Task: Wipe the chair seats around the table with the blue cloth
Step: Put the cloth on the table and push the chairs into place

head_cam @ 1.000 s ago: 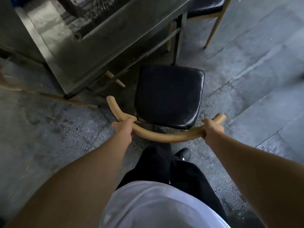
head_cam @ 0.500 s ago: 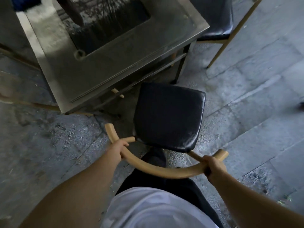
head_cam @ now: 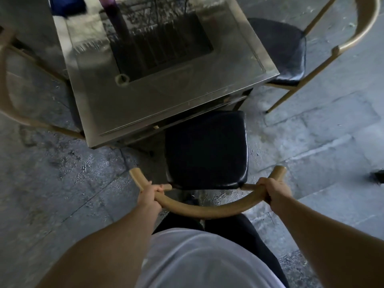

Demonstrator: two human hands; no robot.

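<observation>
A chair with a black padded seat (head_cam: 206, 149) and a curved tan backrest (head_cam: 204, 210) stands right in front of me, its front edge tucked under the metal table (head_cam: 166, 100). My left hand (head_cam: 150, 196) grips the left end of the backrest. My right hand (head_cam: 273, 189) grips the right end. A blue cloth (head_cam: 67, 5) lies at the far left corner of the table top, blurred. A second black-seated chair (head_cam: 284, 50) stands at the table's right side.
A third chair's tan frame (head_cam: 6, 84) curves along the left edge. The table top has a dark recessed grill in its middle. Wet grey stone floor surrounds everything. My legs are directly behind the chair. A dark object (head_cam: 378, 176) lies at the right edge.
The chair has slid forward, so its seat now sits partly under the table. My view has tilted up, showing more of the table top and the blue cloth. Both hands keep their grip.
</observation>
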